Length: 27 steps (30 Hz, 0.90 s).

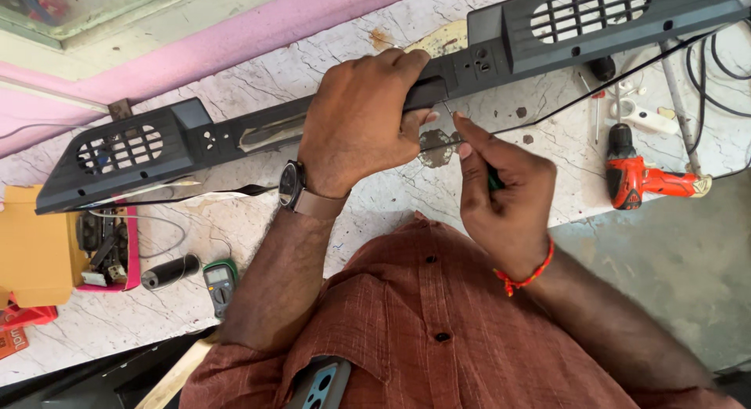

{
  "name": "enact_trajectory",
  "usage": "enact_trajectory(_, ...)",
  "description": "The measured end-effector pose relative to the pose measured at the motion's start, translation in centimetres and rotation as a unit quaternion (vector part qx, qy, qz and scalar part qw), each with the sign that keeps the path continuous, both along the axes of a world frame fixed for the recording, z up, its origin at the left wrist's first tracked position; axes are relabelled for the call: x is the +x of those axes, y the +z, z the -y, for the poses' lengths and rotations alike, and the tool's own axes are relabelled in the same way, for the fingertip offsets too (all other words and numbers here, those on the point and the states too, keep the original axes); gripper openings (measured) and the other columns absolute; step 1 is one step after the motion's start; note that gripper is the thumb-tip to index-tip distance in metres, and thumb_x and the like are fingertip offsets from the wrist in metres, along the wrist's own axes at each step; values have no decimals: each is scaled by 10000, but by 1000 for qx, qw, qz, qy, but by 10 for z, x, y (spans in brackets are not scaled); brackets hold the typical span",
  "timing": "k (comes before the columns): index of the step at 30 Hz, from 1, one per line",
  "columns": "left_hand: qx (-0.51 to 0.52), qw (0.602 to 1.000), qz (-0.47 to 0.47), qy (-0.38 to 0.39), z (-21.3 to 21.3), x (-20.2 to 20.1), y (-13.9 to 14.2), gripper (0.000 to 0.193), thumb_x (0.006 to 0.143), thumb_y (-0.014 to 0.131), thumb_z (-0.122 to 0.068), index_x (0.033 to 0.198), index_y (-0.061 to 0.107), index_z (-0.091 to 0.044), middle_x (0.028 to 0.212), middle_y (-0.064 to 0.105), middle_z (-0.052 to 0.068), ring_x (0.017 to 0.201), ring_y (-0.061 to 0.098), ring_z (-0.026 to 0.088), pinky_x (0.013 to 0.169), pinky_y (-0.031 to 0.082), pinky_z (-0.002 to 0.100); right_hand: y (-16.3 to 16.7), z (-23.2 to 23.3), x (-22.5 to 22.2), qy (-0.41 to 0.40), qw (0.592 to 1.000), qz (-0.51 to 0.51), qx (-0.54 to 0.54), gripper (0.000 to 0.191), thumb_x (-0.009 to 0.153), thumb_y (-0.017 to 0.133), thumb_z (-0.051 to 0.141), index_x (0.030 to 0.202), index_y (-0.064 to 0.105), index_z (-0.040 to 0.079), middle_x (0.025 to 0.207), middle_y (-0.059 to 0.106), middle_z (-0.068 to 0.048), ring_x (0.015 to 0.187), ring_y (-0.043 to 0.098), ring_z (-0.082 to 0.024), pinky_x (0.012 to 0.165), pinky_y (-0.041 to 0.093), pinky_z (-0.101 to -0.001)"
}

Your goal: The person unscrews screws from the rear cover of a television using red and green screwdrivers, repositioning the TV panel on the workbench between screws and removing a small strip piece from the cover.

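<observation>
My left hand grips the middle of the long dark grey plastic panel with grilled ends, fingers curled over its top edge, which runs diagonally across the marble bench from left to upper right. My right hand, at centre frame, pinches a thin green-handled screwdriver, its tip at the panel's lower edge. A red cordless drill lies at right

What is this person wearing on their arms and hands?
Both hands are bare, with no gloves. The left hand has a wristwatch with a round dark case and a tan strap at the wrist. The right hand has a red-orange thread bracelet around the wrist. The rust-brown buttoned shirt has sleeves rolled up near the elbows, forearms uncovered.
</observation>
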State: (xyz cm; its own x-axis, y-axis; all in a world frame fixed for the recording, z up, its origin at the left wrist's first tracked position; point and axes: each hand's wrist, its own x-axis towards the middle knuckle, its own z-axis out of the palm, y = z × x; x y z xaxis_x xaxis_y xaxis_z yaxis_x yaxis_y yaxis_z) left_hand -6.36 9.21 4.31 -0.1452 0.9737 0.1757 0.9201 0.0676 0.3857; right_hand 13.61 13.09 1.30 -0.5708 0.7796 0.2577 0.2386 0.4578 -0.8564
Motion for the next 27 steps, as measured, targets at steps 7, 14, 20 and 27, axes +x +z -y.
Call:
enact_trajectory(7,-24,1000,0,3,0,2,2,511,784,851,-261,1171,656,10,908,709,155,758,708,323,667,536,454,44,-25,-2,94,960,142,223,259,961,671,27,1206,756,44,760,652,-181,648,628,-333,608,498,-429)
enact_trajectory(14,62,998,-22,-6,-1,-6,-1,541,782,853,-290,1200,668,-2,940,721,168,849,703,366,711,538,481,17,-26,-2,73,973,91,201,318,970,663,-16,1278,726,28,720,617,-159,560,581,-281,555,472,-406)
enact_trajectory(20,4,1000,15,-16,4,-6,-2,563,823,799,-253,1282,620,19,1020,708,179,879,697,357,758,540,484,-30,-20,3,65,975,-7,214,403,990,641,-80,1386,652,-3,730,533,-119,575,499,-237,578,433,-376)
enact_trajectory(27,6,999,32,-5,9,-2,3,587,842,789,-260,1324,596,12,1027,699,171,914,693,359,760,541,473,-41,-9,-1,43,980,-45,191,396,1005,611,-103,1392,634,-23,750,561,-106,591,501,-171,583,435,-322)
